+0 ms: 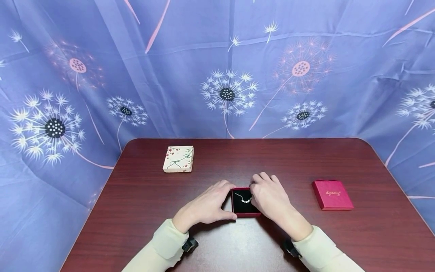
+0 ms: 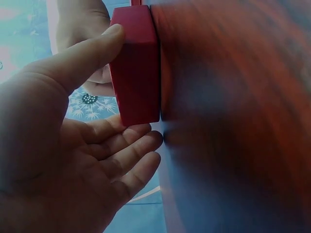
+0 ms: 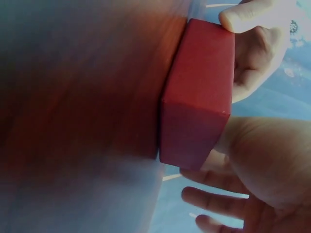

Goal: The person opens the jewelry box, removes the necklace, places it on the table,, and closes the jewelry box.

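Note:
A small open red jewelry box (image 1: 247,215) sits on the table with a black lining. On the lining lies a thin silvery chain bracelet (image 1: 245,201). At the box's left side, my left hand (image 1: 207,204) grips it, thumb at the near corner and fingers at the far one. My right hand (image 1: 271,195) bends over the box's right part, fingers curled down at the bracelet's right end, which it covers. Its thumb and fingertips are hidden, so I cannot tell whether they pinch the chain. Both wrist views show the box's red outer walls (image 2: 138,73).
To the right lies a red square lid (image 1: 334,195) with gold lettering. A cream box (image 1: 178,159) with a floral print is at the back left. The dark reddish wooden table (image 1: 136,219) ends at a blue dandelion-print curtain (image 1: 183,87).

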Demonstrator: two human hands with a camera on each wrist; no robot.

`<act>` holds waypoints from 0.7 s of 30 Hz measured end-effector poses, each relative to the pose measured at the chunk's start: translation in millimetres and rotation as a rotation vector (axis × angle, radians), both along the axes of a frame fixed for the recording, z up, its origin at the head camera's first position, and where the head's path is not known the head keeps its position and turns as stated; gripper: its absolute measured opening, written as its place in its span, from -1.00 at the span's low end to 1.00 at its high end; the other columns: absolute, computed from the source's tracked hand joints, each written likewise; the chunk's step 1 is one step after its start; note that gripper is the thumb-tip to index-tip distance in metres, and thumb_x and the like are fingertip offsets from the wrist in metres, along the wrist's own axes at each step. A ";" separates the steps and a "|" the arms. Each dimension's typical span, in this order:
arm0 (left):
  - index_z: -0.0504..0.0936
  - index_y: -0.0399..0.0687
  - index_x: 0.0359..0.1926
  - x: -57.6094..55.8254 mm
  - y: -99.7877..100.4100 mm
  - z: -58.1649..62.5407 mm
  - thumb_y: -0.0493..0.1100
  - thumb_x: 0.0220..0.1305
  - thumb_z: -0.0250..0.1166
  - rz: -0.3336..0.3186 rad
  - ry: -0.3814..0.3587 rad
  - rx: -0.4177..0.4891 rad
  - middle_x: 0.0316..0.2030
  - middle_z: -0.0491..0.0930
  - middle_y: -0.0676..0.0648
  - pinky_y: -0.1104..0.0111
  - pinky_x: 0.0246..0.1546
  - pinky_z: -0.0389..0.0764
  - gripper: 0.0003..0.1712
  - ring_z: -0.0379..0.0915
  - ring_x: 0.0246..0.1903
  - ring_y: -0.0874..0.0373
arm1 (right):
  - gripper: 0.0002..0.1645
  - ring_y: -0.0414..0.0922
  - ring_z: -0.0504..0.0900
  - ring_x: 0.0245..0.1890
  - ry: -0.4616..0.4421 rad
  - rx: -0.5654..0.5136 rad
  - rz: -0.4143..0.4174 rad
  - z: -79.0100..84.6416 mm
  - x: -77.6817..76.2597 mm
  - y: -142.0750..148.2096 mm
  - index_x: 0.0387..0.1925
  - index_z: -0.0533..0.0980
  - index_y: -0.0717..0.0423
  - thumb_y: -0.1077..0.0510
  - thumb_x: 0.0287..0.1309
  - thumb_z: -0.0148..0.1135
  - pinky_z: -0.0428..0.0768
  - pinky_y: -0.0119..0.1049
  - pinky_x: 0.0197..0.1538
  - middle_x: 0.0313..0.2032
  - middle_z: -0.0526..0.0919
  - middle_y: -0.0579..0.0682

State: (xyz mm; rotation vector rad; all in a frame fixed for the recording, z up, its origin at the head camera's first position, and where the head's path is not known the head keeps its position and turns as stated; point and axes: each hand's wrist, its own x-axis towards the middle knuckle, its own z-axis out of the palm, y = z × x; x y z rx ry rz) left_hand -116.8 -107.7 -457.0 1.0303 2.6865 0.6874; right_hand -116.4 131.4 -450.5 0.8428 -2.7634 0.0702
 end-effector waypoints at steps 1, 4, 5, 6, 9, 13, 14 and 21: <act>0.41 -0.19 0.44 0.1 0.1 -0.4 0.16 0.19 0.59 -0.002 0.000 0.003 0.25 0.49 -0.04 0.17 0.38 0.43 -0.05 0.40 0.27 0.13 | -0.89 0.03 0.53 -0.08 0.008 -0.014 0.014 -0.1 0.0 1.1 -0.55 0.65 -0.02 0.18 -0.15 0.49 0.43 -0.10 -0.18 -0.23 0.59 -0.11; 0.42 -0.21 0.43 0.8 1.0 -0.3 0.14 0.18 0.60 -0.009 -0.001 0.017 0.23 0.50 -0.05 0.21 0.38 0.42 -0.05 0.41 0.24 0.13 | -0.85 0.01 0.52 -0.13 0.038 -0.055 0.058 0.2 -0.4 4.8 -0.61 0.60 -0.04 0.22 -0.16 0.45 0.41 -0.13 -0.21 -0.28 0.56 -0.13; 0.42 -0.22 0.43 0.8 1.2 -0.3 0.13 0.18 0.60 -0.011 -0.001 0.021 0.23 0.50 -0.05 0.23 0.39 0.42 -0.05 0.41 0.24 0.14 | -0.85 0.01 0.51 -0.16 0.049 -0.065 0.070 0.6 -0.6 6.0 -0.62 0.60 -0.04 0.23 -0.17 0.44 0.41 -0.14 -0.23 -0.30 0.55 -0.13; 0.42 -0.22 0.43 1.0 1.5 0.0 0.13 0.18 0.60 -0.011 -0.004 0.025 0.23 0.50 -0.05 0.24 0.39 0.41 -0.05 0.41 0.24 0.14 | -0.85 0.01 0.50 -0.18 0.060 -0.073 0.081 0.8 -1.0 7.1 -0.62 0.60 -0.04 0.23 -0.17 0.43 0.40 -0.16 -0.24 -0.32 0.53 -0.13; 0.42 -0.23 0.43 1.0 1.9 0.4 0.12 0.18 0.61 -0.006 -0.012 0.036 0.23 0.49 -0.05 0.26 0.40 0.40 -0.05 0.41 0.25 0.15 | -0.84 0.00 0.47 -0.24 0.083 -0.091 0.113 3.3 -2.5 10.0 -0.62 0.59 -0.05 0.24 -0.17 0.43 0.37 -0.19 -0.28 -0.37 0.49 -0.13; 0.42 -0.24 0.42 0.8 1.6 0.1 0.10 0.18 0.61 0.003 -0.018 0.045 0.25 0.48 -0.07 0.26 0.41 0.39 -0.06 0.41 0.27 0.14 | -0.82 -0.02 0.47 -0.29 0.056 -0.110 0.135 8.6 -3.8 12.9 -0.60 0.59 -0.06 0.25 -0.15 0.45 0.38 -0.21 -0.29 -0.40 0.53 -0.15; 0.42 -0.24 0.42 0.8 1.4 0.0 0.10 0.18 0.61 0.004 -0.018 0.043 0.25 0.48 -0.07 0.26 0.41 0.39 -0.06 0.41 0.27 0.14 | -0.82 -0.03 0.47 -0.30 0.039 -0.118 0.138 10.3 -3.9 13.3 -0.58 0.59 -0.06 0.25 -0.15 0.45 0.40 -0.20 -0.29 -0.41 0.54 -0.16; 0.38 -0.25 0.46 1.0 1.2 0.7 0.11 0.20 0.60 0.010 -0.014 0.020 0.27 0.47 -0.08 0.26 0.43 0.38 -0.02 0.40 0.29 0.13 | -0.79 -0.13 0.59 -0.34 -0.106 -0.210 0.169 12.8 -7.8 18.9 -0.49 0.59 -0.05 0.25 -0.12 0.48 0.66 -0.09 -0.16 -0.45 0.57 -0.24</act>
